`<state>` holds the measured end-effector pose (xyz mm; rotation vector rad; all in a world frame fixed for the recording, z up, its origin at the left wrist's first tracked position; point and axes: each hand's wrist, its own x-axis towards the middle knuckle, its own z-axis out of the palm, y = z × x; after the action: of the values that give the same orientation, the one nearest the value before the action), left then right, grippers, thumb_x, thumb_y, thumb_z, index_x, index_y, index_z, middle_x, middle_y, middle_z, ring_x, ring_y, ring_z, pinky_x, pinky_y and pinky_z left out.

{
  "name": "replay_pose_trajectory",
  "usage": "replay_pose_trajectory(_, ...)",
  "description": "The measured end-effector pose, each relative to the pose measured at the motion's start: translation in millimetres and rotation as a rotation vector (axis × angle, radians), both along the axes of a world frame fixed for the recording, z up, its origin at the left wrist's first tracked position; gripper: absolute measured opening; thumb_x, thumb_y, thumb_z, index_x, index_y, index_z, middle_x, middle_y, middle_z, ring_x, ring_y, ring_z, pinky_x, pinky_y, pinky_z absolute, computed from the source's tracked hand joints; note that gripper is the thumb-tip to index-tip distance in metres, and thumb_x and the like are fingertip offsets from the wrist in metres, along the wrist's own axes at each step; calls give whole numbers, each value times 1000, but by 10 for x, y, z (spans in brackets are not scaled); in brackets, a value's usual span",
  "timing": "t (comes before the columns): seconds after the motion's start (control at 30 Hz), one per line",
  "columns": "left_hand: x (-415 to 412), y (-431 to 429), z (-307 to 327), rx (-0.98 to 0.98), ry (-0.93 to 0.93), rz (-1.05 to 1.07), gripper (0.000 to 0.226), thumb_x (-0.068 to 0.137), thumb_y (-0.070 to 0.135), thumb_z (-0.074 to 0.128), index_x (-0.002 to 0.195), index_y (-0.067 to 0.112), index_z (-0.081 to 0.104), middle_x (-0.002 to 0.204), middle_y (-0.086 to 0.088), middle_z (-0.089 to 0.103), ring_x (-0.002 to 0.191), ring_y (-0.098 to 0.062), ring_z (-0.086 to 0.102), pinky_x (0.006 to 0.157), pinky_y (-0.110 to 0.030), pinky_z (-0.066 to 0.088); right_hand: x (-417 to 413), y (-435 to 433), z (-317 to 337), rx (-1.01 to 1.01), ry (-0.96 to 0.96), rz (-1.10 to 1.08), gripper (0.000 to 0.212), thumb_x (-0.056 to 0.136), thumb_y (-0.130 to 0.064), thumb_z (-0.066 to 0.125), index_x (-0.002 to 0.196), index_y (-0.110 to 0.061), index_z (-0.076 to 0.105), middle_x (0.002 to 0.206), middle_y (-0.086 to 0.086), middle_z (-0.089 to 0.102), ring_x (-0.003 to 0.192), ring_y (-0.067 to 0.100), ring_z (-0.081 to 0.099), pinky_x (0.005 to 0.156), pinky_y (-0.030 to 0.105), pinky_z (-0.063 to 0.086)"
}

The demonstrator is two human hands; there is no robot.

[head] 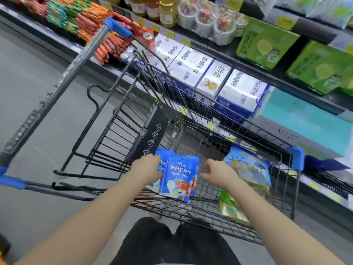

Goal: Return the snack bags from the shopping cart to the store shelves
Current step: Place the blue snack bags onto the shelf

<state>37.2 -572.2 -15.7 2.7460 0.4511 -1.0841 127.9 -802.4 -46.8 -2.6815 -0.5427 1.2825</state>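
Store shelves [282, 78] were seen running from the upper left to the right edge of the frame, stocked with red and orange sausage packs [91, 20], white-and-blue cartons [191, 67] and green boxes [265, 43]. A black wire shopping cart [122, 121] was placed in the centre, beside the shelves, its grey handle slanting across the left half. At the cart's lower right, a pale blue bag [246, 165] was leaned against the wire wall above a green-and-gold bag [229, 205]. At lower centre, blue snack bags [178, 176] were held upright over the cart's basket, their left edge clasped by the left grip [148, 166]. The right grip [219, 172] was held just right of them, fingers loosely curled, nothing grasped.
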Motion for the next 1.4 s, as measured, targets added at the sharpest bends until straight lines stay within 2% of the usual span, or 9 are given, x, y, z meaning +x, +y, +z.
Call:
replay_pose_trajectory(0.17,175,95,-288,-23,70,-109,38,91,29,53,127,18,52,125,-6,53,112,-26,57,88,-38,49,-180,8,-183,-8,82,-183,42,96,-45,55,124,-13,55,120,6,66,112,26,62,84,35,50)
replay_pose_trajectory(0.33,198,209,-656,-42,138,-174,44,93,35,54,133,19,48,129,-6,52,117,-27,56,93,-40,50,-402,19,-579,3,199,-370,37,90,-53,62,98,-19,50,103,3,64,94,23,60,77,32,49)
replay_pose_trajectory(0.6,164,385,-1084,-80,148,-138,46,90,35,58,132,19,49,122,-4,50,109,-25,58,85,-37,51,-488,189,-1143,33,376,-617,36,91,-44,70,112,-16,60,129,12,66,122,30,61,93,32,47)
replay_pose_trajectory(0.73,125,417,-1205,-95,141,-100,47,90,40,59,132,20,48,123,-3,50,110,-25,58,83,-37,50,-513,277,-1508,72,424,-735,32,89,-40,74,110,-20,61,105,-1,67,105,22,66,81,27,45)
replay_pose_trajectory(0.9,63,415,-1317,-120,137,-80,47,92,40,58,133,20,46,124,-1,50,107,-20,57,81,-37,52,-624,379,-2033,103,483,-882,62,68,-53,83,121,-27,62,111,-6,75,94,9,70,81,32,59)
replay_pose_trajectory(1.07,30,409,-1351,-108,129,-68,51,93,39,58,139,24,43,133,0,48,115,-19,54,74,-31,45,-589,476,-2115,66,438,-939,71,62,-53,90,119,-26,59,110,-6,71,99,14,67,69,28,49)
replay_pose_trajectory(1.17,26,439,-1361,-125,124,-47,51,92,39,59,139,25,44,129,0,49,113,-18,55,79,-33,50,-557,461,-2156,70,430,-956,59,68,-46,91,116,-23,65,109,-4,72,94,13,65,67,26,49)
replay_pose_trajectory(1.27,36,445,-1356,-134,143,-32,52,92,39,59,139,25,43,129,1,48,113,-17,55,82,-35,52,-566,432,-2171,68,458,-980,57,68,-47,90,111,-21,64,108,-4,72,98,14,69,82,34,59)
replay_pose_trajectory(1.4,33,429,-1377,-139,157,-8,53,92,39,60,140,24,43,131,1,48,114,-17,55,82,-35,52,-587,398,-2128,134,551,-1092,42,74,-38,89,86,-21,53,100,-3,70,82,7,66,61,22,53)
